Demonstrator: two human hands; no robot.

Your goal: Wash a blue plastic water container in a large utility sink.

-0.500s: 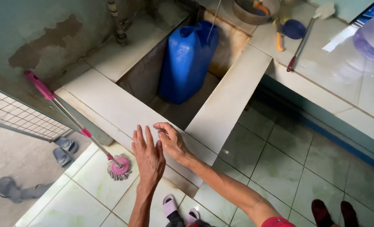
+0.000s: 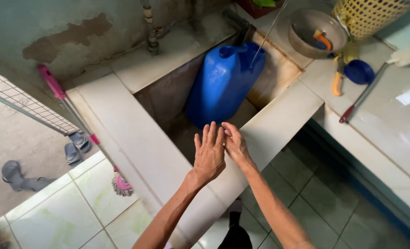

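Blue plastic dominates the middle of the view: a big jerrycan (image 2: 223,85) stands tilted in the tiled basin (image 2: 168,99), leaning toward twelve o'clock against the back wall, its mouth under a thin stream of water (image 2: 267,34) that falls from above, which is likely why it is propped there. Just below it, at six o'clock from the can, both hands meet over the basin's near rim (image 2: 278,124). The left hand (image 2: 209,154) is flat with fingers spread and empty, palm turned away from the camera; the right hand (image 2: 235,145) has its fingers loosely curled and touching the left hand's fingertips, gripping nothing, as if the two are being rubbed together over the basin so drips fall inside. At nine o'clock a brush with a pink handle (image 2: 53,83) leans against the basin's outer ledge, its bristled head (image 2: 121,185) resting on the tiled floor. Farther out at eight o'clock grey sandals (image 2: 76,147) lie on the concrete. At two o'clock, on the counter, sit a metal bowl (image 2: 318,34), a yellow basket (image 2: 371,16), a small blue dish (image 2: 359,71) and a long-handled scrubber (image 2: 371,87), well apart from the hands.
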